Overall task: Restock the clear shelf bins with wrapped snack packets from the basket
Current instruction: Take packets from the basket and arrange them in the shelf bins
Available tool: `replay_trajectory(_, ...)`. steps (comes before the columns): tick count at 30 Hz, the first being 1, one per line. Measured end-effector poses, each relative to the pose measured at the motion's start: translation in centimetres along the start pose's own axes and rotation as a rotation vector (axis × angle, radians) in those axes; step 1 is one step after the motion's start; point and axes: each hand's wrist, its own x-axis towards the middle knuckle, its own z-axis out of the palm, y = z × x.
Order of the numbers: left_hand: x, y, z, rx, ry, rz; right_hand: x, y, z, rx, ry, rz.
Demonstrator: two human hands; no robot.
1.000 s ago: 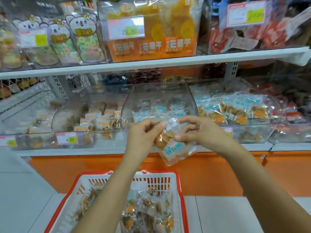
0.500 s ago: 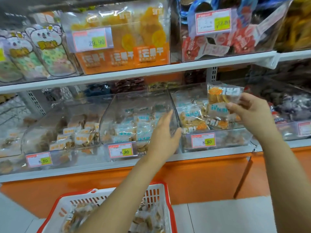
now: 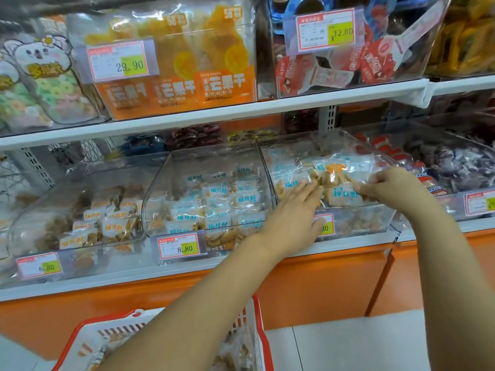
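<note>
A moment ago I held the clear-wrapped snack packet with blue lettering up in the air above the shelf; now my right hand has brought it down into the right-hand clear plastic shelf bin, onto the heap near that bin's front wall. My right fingers are still pinched on the packet's right edge, so it is lowered but not yet let go. My left hand has moved across from the middle clear bin and now reaches over the front lip of the right-hand bin, fingers spread flat and holding nothing, its fingertips at the packets on the left of the heap, just beside the one I am placing. It covers part of the red-and-yellow price tag on the bin's front.

I judge this packet as good as stocked: what remains is to loosen my pinch and perhaps press the pile level. The red-rimmed white plastic basket at the bottom edge of view, below the shelf, still shows wrapped packets inside, so more trips are needed.
</note>
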Motion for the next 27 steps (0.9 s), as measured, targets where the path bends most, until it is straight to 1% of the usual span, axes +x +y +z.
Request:
replay_trajectory(2,0.7,0.2,0.2,-0.006,-0.019,0.016,0.3,-0.5,0.0,-0.020,-0.037,0.049)
replay_trajectory(4,1.0,0.5,0.4,-0.025,-0.031,0.026,0.5,-1.0,0.6,0.031,-0.058,0.079)
replay_trajectory(7,0.8,0.8,1.0,-0.044,-0.039,0.002,0.8,-1.6,1.9,0.113,0.002,0.035)
replay_trajectory(9,0.7,0.8,1.4,-0.039,-0.002,-0.020,1.0,-1.6,2.3,0.172,0.005,0.009)
replay_trajectory(12,1.2,0.9,1.7,-0.061,0.088,-0.061,1.4,-0.7,1.8,0.167,-0.093,-0.023)
replay_trajectory(14,2.0,1.0,1.4,-0.073,0.105,-0.078,0.9,-0.6,1.1,0.195,-0.160,-0.015)
replay_trajectory(16,2.8,1.1,1.4,-0.033,0.067,-0.070,0.9,-0.2,1.1,0.359,-0.155,0.028)
replay_trajectory(18,3.0,1.1,1.6,0.027,0.016,-0.038,0.8,0.2,1.7,0.618,-0.112,0.066)
replay_trajectory(19,3.0,1.0,1.8,0.049,0.001,-0.022,0.9,0.2,2.2,0.697,-0.082,0.066)
replay_trajectory(21,2.9,1.1,2.0,0.043,0.001,-0.013,1.0,0.3,3.0,0.698,-0.042,0.062)
replay_trajectory(23,2.6,1.3,1.8,-0.030,0.032,-0.031,1.2,0.5,3.5,0.667,0.007,0.067)
replay_trajectory(24,2.3,1.4,1.6,-0.081,0.054,-0.043,1.1,0.4,3.6,0.649,0.057,0.060)
replay_trajectory(25,2.0,1.4,1.4,-0.131,0.075,-0.053,1.1,0.5,3.7,0.618,0.132,0.039)
replay_trajectory(27,0.9,1.2,1.1,-0.197,0.118,-0.067,0.4,0.4,3.8,0.507,0.354,0.003)
